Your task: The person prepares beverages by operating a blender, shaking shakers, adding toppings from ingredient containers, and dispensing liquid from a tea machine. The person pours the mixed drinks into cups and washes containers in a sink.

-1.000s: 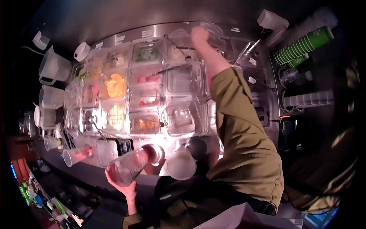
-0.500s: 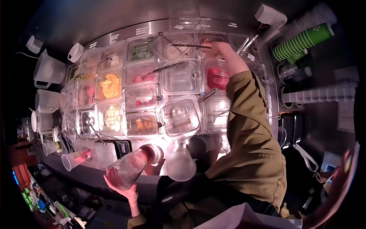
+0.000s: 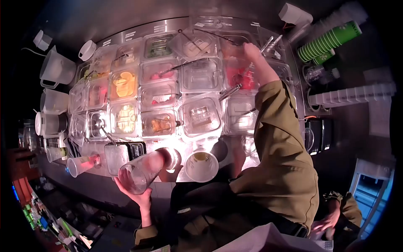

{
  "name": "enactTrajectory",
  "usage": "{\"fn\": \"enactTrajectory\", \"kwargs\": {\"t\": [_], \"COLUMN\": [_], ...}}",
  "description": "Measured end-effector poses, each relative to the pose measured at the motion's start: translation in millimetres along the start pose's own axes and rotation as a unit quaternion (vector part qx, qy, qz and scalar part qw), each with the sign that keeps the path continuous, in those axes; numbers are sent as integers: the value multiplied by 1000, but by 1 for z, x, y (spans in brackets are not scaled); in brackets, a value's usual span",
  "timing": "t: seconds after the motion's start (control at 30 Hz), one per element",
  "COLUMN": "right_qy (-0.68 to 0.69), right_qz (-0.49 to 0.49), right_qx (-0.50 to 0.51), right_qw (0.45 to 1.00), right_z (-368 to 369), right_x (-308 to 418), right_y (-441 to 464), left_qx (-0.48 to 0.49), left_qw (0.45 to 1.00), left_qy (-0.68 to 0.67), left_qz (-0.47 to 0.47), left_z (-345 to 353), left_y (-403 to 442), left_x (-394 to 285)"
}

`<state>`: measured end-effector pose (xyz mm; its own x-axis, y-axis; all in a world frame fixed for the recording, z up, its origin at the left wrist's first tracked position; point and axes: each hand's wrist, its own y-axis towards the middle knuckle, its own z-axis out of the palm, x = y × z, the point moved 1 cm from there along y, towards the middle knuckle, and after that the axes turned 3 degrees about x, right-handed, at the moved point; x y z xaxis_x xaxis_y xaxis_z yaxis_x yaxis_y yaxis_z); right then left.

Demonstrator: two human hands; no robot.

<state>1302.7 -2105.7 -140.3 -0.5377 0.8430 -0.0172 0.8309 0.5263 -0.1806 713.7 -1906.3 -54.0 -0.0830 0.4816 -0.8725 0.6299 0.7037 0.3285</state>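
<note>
My left hand [image 3: 136, 194] is wrapped round the lower part of a large clear cup [image 3: 140, 173], which is tilted over the counter with pinkish residue inside. My right hand [image 3: 253, 53] is above the clear tub of red fruit [image 3: 238, 80], its fingers curled. What it holds is blurred and partly hidden. A thin dark-handled utensil [image 3: 216, 36] slants up and left beside that hand. In front of my body stands a white cup [image 3: 201, 167] with a little yellowish content at its bottom.
Clear tubs with orange slices [image 3: 124, 84], greens [image 3: 159, 46] and other fruit cover the counter. Tongs [image 3: 231, 91] lie across some tubs. A scale [image 3: 117, 157] is at the front. Green cups [image 3: 329, 42] are stacked at right. Another person's hand [image 3: 329, 218] shows at lower right.
My right hand has moved right and nearer the red fruit. The dark-handled utensil has swung to a steeper slant. The view has shifted; my left hand still holds the clear cup.
</note>
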Motion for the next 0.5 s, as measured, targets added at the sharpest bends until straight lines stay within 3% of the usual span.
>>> {"fn": "enactTrajectory", "kwargs": {"t": [0.03, 0.13, 0.33, 0.5], "right_qy": [14, 93, 119, 112], "right_qz": [19, -60, -96, -113], "right_qx": [-4, -162, -222, -305], "right_qw": [1000, 981, 963, 939], "right_z": [-14, -5, -38, -96], "right_x": [1, -12, -18, -5], "right_y": [-5, -6, -21, -27], "left_qx": [1, 13, 14, -114], "left_qw": [1000, 1000, 997, 987], "left_qy": [-1, 1, -75, -36], "left_qz": [4, 10, 14, 104], "left_z": [0, -4, -7, -34], "left_y": [1, 0, -2, 17], "left_x": [2, 6, 9, 0]}}
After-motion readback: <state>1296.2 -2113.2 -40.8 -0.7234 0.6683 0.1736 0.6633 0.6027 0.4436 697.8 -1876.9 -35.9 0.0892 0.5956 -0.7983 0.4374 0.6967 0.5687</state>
